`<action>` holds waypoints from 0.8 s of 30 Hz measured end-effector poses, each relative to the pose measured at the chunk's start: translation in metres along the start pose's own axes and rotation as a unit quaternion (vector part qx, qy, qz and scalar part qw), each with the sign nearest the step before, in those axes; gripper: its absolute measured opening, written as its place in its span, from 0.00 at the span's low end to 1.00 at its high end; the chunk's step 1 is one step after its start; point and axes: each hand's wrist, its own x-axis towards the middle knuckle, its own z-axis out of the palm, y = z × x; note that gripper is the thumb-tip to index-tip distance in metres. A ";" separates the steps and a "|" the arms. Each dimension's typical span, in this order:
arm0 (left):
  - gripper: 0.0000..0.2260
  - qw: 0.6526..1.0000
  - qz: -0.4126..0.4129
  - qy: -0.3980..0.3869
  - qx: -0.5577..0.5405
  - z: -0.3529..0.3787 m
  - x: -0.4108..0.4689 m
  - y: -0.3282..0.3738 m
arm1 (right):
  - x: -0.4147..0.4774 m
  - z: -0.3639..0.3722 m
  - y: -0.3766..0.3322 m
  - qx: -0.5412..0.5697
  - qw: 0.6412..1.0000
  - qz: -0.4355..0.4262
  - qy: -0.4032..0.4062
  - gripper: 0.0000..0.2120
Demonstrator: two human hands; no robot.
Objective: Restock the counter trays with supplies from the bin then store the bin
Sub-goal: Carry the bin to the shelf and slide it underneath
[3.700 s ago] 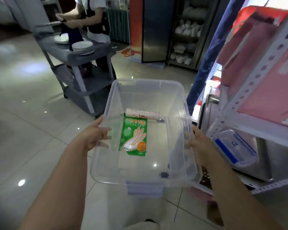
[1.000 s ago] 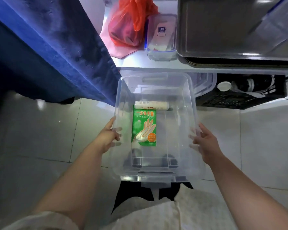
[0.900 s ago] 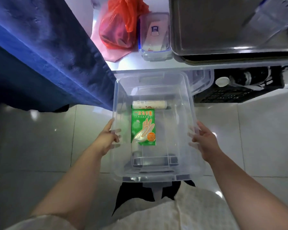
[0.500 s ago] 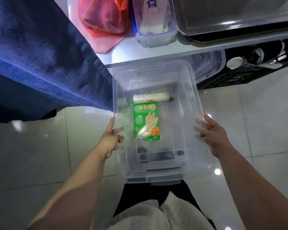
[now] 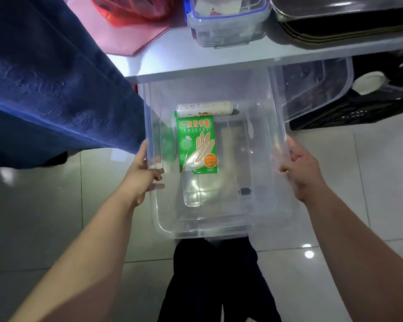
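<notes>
A clear plastic bin [image 5: 261, 219] sits low over the tiled floor, its far end pushed under a white shelf [image 5: 196, 59]. Inside lie a green pack of disposable gloves [image 5: 197, 145] and a white roll [image 5: 205, 106] at the far end. My left hand [image 5: 144, 168] grips the bin's left wall, thumb over the rim. My right hand [image 5: 300, 168] holds the right wall. Both arms reach forward.
A dark blue cloth [image 5: 51, 84] hangs at the left, touching the bin's corner. On the shelf stand a red bag [image 5: 130, 10], a blue-rimmed clear box [image 5: 226, 22] and metal trays [image 5: 344, 22]. Another clear bin [image 5: 316, 89] and a black crate [image 5: 358, 110] sit under the shelf at right.
The bin has come down from carrying height and slid forward, its far end now under the shelf. Both hands kept their hold on its side walls.
</notes>
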 end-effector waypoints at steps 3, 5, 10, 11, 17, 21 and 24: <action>0.43 0.999 0.034 -0.001 0.009 -0.002 0.022 0.004 | 0.028 0.009 0.004 0.009 1.000 -0.021 -0.009 0.36; 0.43 0.999 0.046 0.008 0.009 -0.003 0.034 0.002 | 0.043 0.014 0.007 0.009 0.999 -0.038 -0.020 0.38; 0.39 0.995 0.087 0.019 -0.036 -0.007 0.050 -0.011 | 0.064 0.021 0.011 0.022 0.996 -0.075 -0.035 0.36; 0.36 0.993 0.096 0.022 -0.061 -0.008 0.052 -0.014 | 0.067 0.022 0.011 0.026 0.996 -0.080 -0.036 0.35; 0.06 0.978 0.029 0.097 -0.183 -0.013 0.029 -0.068 | 0.073 0.035 0.011 0.054 0.995 -0.078 -0.021 0.33; 0.07 0.984 -0.030 0.082 -0.156 -0.019 0.008 -0.100 | 0.079 0.041 0.009 0.051 0.995 -0.080 -0.030 0.33; 0.07 0.981 -0.022 0.076 -0.178 -0.015 0.006 -0.100 | 0.077 0.035 0.011 0.044 0.996 -0.073 -0.015 0.29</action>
